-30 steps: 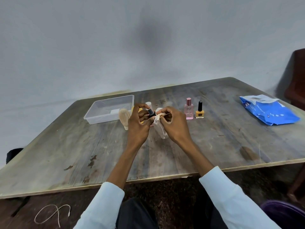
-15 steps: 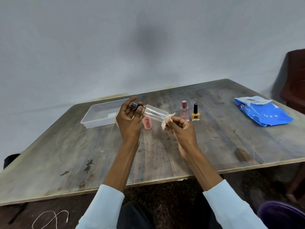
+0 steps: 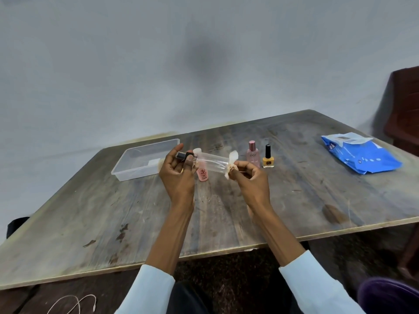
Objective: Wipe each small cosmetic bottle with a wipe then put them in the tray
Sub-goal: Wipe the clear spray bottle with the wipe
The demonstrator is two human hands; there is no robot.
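Observation:
My left hand (image 3: pixel 179 175) grips the dark-capped end of a clear bottle (image 3: pixel 212 163), held sideways above the table. At the bottle's base, my right hand (image 3: pixel 248 177) pinches a white wipe (image 3: pixel 231 164) against it. Behind the bottle a small pink bottle (image 3: pixel 203 174) stands on the table. A pink perfume bottle (image 3: pixel 253 154) and a yellow nail polish bottle (image 3: pixel 268 157) stand upright to the right. The clear plastic tray (image 3: pixel 127 169) lies at the left, behind my left hand; a white slip shows inside it.
A blue pack of wipes (image 3: pixel 362 155) lies at the far right of the wooden table (image 3: pixel 113 223). A dark wooden chair (image 3: pixel 405 109) stands beyond the right corner. A white cable (image 3: pixel 72 302) lies on the floor at the lower left.
The clear bottle was swung from upright between my hands to lying sideways, cap in my left hand. My right hand with the wipe slid to its base.

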